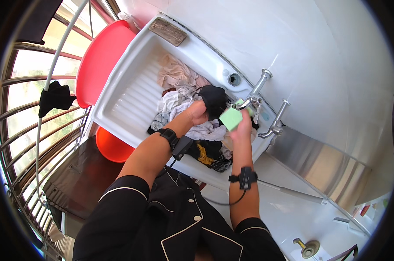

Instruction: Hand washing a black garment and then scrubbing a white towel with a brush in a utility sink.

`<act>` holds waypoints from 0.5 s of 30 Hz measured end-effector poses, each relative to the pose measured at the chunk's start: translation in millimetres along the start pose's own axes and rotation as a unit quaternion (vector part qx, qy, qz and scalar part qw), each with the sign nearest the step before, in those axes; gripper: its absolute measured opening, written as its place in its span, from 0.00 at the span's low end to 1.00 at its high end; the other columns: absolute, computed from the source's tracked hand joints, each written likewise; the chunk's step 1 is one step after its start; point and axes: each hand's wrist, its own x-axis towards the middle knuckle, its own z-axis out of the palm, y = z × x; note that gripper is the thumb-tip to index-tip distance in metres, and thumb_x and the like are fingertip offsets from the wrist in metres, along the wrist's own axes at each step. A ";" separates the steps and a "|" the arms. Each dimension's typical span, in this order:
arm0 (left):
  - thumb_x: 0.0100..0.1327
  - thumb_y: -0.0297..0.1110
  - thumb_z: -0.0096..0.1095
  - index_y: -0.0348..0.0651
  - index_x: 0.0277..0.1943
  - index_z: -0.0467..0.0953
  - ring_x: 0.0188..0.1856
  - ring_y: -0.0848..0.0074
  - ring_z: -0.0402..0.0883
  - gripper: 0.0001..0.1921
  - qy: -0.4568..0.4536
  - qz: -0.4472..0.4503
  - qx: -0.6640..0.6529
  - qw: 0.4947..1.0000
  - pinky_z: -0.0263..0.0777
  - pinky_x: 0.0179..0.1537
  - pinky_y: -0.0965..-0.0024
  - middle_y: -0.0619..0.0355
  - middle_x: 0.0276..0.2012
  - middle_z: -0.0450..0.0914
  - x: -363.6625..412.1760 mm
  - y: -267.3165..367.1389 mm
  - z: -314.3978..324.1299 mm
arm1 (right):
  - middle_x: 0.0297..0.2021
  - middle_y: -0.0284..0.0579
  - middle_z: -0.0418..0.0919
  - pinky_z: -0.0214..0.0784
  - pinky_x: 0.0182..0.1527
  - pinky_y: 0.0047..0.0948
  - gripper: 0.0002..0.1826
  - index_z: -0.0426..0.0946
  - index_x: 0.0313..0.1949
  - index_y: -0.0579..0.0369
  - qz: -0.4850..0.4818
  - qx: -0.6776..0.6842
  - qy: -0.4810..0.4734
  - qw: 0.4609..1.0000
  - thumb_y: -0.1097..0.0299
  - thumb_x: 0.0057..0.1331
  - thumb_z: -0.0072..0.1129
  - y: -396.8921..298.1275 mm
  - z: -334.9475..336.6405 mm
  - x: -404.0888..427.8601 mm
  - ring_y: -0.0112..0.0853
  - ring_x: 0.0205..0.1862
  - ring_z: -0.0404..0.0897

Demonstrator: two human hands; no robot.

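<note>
My left hand point(198, 112) grips a piece of black cloth point(215, 99) that is raised over the laundry in a white ceramic sink. In my right hand point(242, 127) is a pale green block point(231, 119), perhaps a bar of laundry soap, held under the spout of a chrome tap point(244, 104). The block's edges are blurred. Below both hands lies a heap of white, beige, black and yellow clothes point(206, 132). The tap partly covers the block and the fingertips of my right hand.
The sink's ribbed washboard slope point(131, 88) is at the left, with a worn brush or block point(168, 31) on the upper rim. A pink basin point(102, 62) and an orange bucket point(113, 145) stand left of the sink. A second tap point(277, 125) projects from the wall at the right.
</note>
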 end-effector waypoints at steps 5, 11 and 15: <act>0.74 0.42 0.54 0.42 0.57 0.76 0.48 0.70 0.85 0.17 -0.033 -0.050 0.009 0.998 0.80 0.53 0.62 0.56 0.50 0.84 2.1 -8.6 0.8 | 0.48 0.41 0.77 0.73 0.50 0.29 0.32 0.64 0.69 0.57 -0.189 -0.187 0.033 0.963 0.78 0.63 0.51 -40.2 9.5 -81.8 0.29 0.44 0.79; 0.71 0.35 0.61 0.43 0.52 0.78 0.44 0.73 0.86 0.11 -0.051 -0.028 0.063 0.996 0.82 0.44 0.65 0.59 0.47 0.84 3.4 -11.3 21.4 | 0.52 0.49 0.78 0.71 0.53 0.29 0.39 0.59 0.70 0.70 -0.242 -0.481 -0.027 0.842 0.76 0.58 0.59 -59.5 33.5 -122.4 0.32 0.49 0.79; 0.69 0.33 0.64 0.43 0.52 0.78 0.44 0.74 0.86 0.11 -0.017 -0.004 0.096 0.995 0.82 0.45 0.67 0.59 0.46 0.84 4.5 -5.8 32.8 | 0.47 0.53 0.80 0.73 0.50 0.29 0.39 0.61 0.68 0.73 -0.280 -0.570 0.000 0.773 0.74 0.56 0.61 -71.0 52.5 -139.3 0.33 0.46 0.81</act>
